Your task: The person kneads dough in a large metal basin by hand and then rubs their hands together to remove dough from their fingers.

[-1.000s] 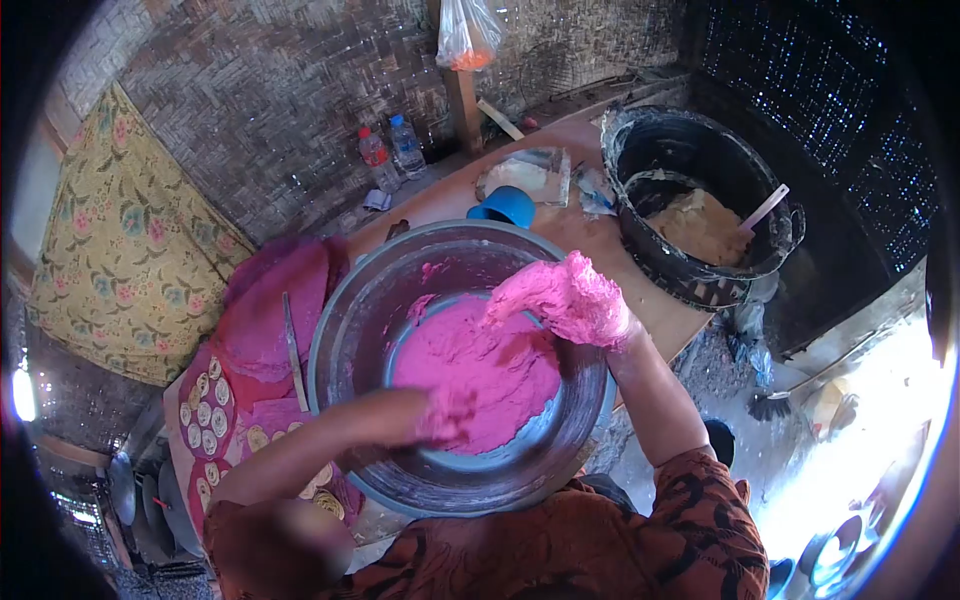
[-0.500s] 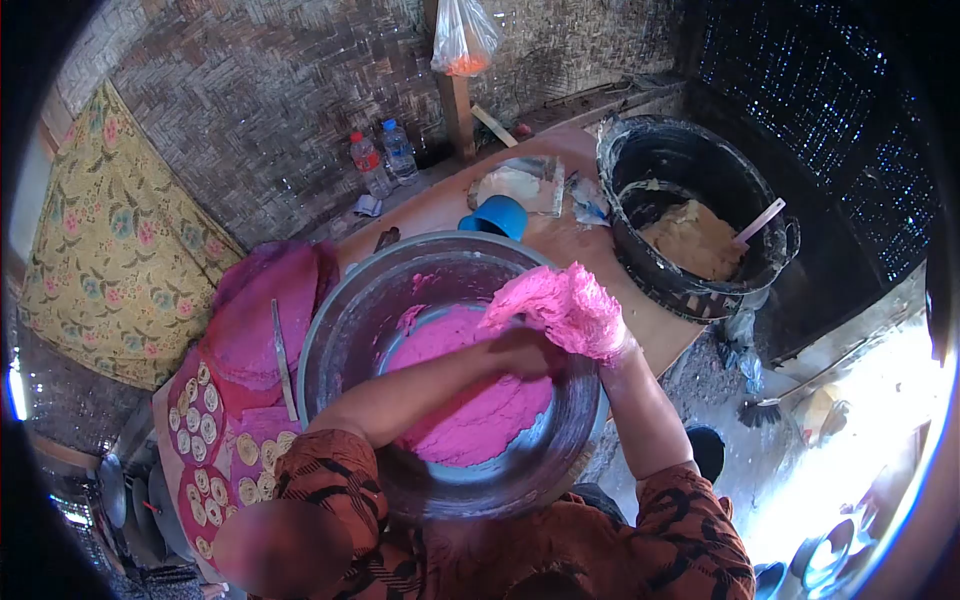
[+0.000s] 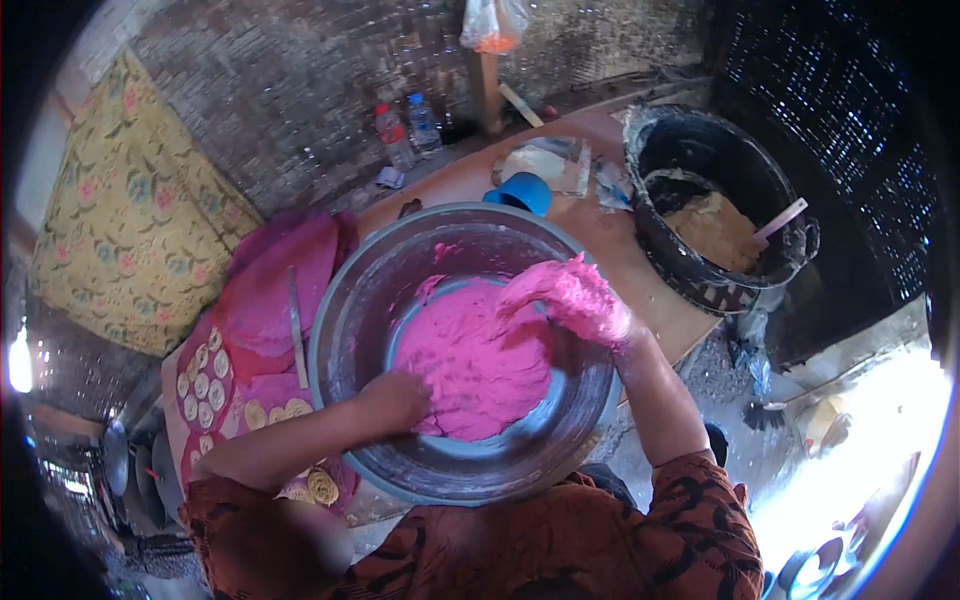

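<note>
A mass of sticky pink dough (image 3: 470,360) lies in the large grey metal basin (image 3: 340,270) in front of me. Thick pink dough coats my right hand (image 3: 570,300), which is raised over the right part of the dough, its fingers reaching left and bent slightly down. My left hand (image 3: 397,402) is curled at the dough's lower left edge, inside the basin. Its back is mostly clean, and its fingertips are hidden against the dough.
A black tub (image 3: 640,200) holds tan dough (image 3: 715,230) and a pale-handled tool (image 3: 785,218). A blue cup (image 3: 522,193) lies behind the basin. On the left are pink sheets (image 3: 275,290), a long flat blade (image 3: 297,325) and several coiled pale pieces (image 3: 202,385). Two bottles (image 3: 424,125) stand near the wall.
My left hand has drawn back from beside the right hand to the dough's left edge. My right hand has lowered slightly against the basin, and the camera view has shifted.
</note>
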The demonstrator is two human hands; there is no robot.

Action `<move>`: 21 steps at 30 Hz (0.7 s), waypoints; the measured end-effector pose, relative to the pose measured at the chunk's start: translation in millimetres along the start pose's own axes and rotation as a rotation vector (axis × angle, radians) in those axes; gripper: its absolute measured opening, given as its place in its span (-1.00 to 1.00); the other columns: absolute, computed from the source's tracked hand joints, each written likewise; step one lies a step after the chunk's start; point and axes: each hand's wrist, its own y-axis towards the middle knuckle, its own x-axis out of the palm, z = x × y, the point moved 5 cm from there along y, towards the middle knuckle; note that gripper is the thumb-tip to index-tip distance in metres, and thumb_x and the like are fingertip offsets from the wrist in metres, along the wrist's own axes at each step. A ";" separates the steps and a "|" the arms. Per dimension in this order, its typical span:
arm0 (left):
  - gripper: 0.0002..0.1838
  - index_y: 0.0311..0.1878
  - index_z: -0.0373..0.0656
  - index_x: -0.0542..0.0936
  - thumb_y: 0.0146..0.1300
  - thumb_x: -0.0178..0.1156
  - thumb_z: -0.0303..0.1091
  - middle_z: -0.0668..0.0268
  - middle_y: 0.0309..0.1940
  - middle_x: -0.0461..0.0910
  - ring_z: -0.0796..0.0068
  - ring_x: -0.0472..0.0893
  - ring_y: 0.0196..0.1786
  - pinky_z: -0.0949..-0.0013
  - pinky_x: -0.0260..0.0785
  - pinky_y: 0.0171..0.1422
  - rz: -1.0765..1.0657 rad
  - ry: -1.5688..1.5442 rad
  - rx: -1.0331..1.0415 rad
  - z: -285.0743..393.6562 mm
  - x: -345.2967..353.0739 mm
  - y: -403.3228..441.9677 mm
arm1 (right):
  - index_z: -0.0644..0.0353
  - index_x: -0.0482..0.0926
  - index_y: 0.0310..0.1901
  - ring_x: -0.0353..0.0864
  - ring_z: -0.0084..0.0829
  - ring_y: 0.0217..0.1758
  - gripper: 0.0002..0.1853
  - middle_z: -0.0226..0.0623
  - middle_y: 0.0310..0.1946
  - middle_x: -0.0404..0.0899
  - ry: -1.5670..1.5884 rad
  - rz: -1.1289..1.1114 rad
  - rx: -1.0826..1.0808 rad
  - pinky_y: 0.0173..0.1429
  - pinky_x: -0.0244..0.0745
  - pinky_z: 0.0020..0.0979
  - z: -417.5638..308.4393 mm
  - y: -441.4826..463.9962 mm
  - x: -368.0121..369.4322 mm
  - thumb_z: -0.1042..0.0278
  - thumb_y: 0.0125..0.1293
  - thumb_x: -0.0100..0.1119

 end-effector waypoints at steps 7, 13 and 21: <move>-0.46 -0.05 -0.26 0.52 0.13 0.10 0.05 -0.02 -0.12 0.54 0.05 0.54 -0.05 0.13 0.39 0.00 0.280 -0.057 -0.286 -58.8 24.5 47.9 | 0.22 0.53 -0.07 0.52 -0.48 -0.03 -0.54 -0.34 -0.12 0.56 -0.242 -0.022 0.083 -0.32 0.33 -0.61 0.4 2.9 8.0 -0.01 0.36 -0.18; -0.48 -0.12 -0.29 0.55 0.15 0.08 0.06 -0.11 -0.25 0.57 -0.01 0.58 -0.17 0.06 0.37 0.00 -0.038 -0.297 -0.263 -18.5 -50.4 23.3 | 0.25 0.48 0.03 0.48 -0.42 0.09 -0.48 -0.30 -0.04 0.54 -0.205 0.096 0.433 -0.13 0.40 -0.50 37.2 -1.0 10.0 -0.06 0.38 -0.19; -0.60 0.01 -0.14 0.53 0.21 0.11 -0.10 0.07 -0.07 0.55 0.10 0.50 0.02 0.15 0.31 0.13 0.845 -0.693 -0.380 -65.8 -94.9 -34.9 | 0.08 0.44 0.12 0.43 -0.09 0.12 -0.51 -0.02 0.08 0.45 -1.224 -0.355 0.504 0.20 0.28 -0.14 119.9 22.7 22.0 -0.05 0.38 -0.28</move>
